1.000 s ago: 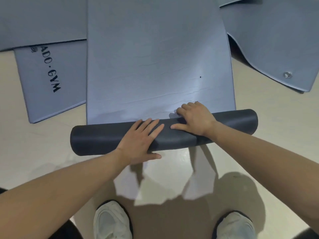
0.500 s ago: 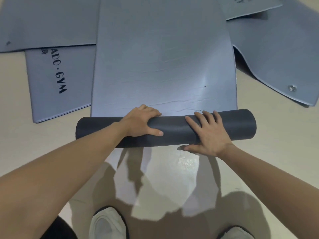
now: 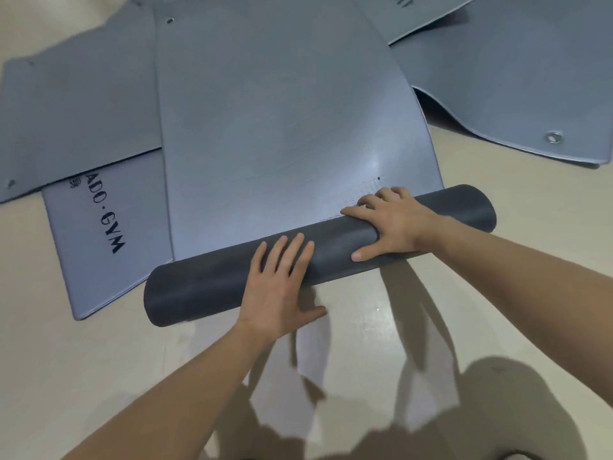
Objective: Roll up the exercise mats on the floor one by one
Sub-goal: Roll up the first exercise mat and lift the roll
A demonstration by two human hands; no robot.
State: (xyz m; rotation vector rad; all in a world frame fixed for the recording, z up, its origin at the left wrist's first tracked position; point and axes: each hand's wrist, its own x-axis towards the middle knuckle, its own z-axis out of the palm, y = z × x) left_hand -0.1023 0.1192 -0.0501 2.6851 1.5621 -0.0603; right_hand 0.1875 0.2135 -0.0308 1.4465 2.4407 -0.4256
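A grey-blue exercise mat (image 3: 285, 127) lies on the floor ahead of me, its near end wound into a dark roll (image 3: 205, 287) that runs slanted from lower left to upper right. My left hand (image 3: 280, 287) lies flat on the near side of the roll, fingers spread and pointing away. My right hand (image 3: 391, 224) curves over the top of the roll further right, fingertips on the flat part of the mat, thumb on the near side.
Other flat mats surround it: one printed "ADO-GYM" (image 3: 96, 234) at the left, another (image 3: 79, 114) overlapping it, and a wavy one with a metal eyelet (image 3: 517, 78) at the right. Beige floor (image 3: 547, 254) lies around them, with shadows near me.
The roll has advanced onto the mat and now lies slanted. My right hand moved from the near side to over the top; my left hand dropped from the top to the near side.
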